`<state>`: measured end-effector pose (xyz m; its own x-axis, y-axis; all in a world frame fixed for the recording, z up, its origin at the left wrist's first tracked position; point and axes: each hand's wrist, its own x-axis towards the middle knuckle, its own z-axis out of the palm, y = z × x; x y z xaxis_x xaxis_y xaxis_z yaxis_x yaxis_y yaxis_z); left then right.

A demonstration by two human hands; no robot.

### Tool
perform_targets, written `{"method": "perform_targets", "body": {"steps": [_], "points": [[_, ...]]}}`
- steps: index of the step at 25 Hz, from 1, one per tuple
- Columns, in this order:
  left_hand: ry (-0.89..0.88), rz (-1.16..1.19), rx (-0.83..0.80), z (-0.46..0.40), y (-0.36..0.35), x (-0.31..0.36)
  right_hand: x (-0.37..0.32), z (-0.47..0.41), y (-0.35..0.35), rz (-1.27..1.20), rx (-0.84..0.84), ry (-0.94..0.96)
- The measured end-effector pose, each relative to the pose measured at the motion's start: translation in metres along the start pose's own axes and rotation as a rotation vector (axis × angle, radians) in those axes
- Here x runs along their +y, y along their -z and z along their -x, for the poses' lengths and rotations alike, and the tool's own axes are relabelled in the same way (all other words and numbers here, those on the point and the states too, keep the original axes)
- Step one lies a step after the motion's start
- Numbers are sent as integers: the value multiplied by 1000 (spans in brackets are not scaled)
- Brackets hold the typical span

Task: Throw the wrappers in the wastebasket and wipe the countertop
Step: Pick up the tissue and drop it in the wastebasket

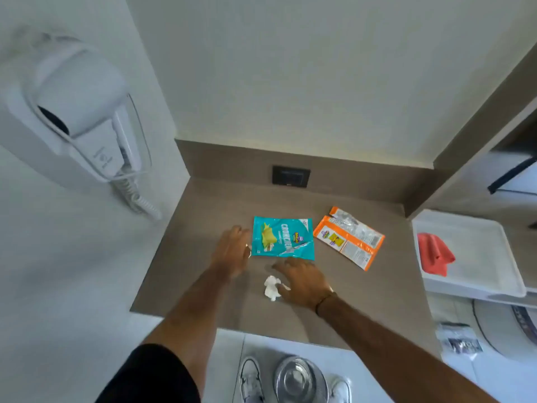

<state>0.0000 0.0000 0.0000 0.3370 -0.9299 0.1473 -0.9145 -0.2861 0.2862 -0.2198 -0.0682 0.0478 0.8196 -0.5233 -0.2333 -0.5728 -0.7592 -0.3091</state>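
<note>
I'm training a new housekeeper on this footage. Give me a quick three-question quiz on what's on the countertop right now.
1. True or false: the left hand has already lifted the teal wrapper.
2. Which item lies nearest the right hand? A) orange wrapper B) crumpled white paper C) red cloth
3. Where does the red cloth sit?

Key
1. False; the wrapper lies flat on the countertop, the open hand beside it.
2. B
3. In the white tray, right of the countertop.
</note>
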Motion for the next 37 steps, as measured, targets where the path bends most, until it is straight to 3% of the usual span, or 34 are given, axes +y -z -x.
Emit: {"method": "perform_targets", "body": {"steps": [3,9,12,14,18,21,26,32,37], "points": [[114,35,-217,23,-25,-4,-14,3,-34,-10,-162,-112],[186,147,-122,58,-28,-7,-25,10,-54,-179,-99,-335],[357,487,-129,83,-19,-5,-29,18,-54,-519,-51,-516],[491,797,-224,101,-5,14,-31,31,-51,-768,15,-586],[445,1072,-375,132,14,70,-21,82,-54,-993,27,-544],[382,1038,-437,157,2,111,-2,131,-66,-945,23,-516],[316,796,-441,209,-51,166,22,196,-121,-882,63,-669],[406,652,-396,256,-187,168,56,195,-253,-1032,-22,-891],[476,583,-589,280,-311,148,98,172,-387,-1024,-80,-1019]]}}
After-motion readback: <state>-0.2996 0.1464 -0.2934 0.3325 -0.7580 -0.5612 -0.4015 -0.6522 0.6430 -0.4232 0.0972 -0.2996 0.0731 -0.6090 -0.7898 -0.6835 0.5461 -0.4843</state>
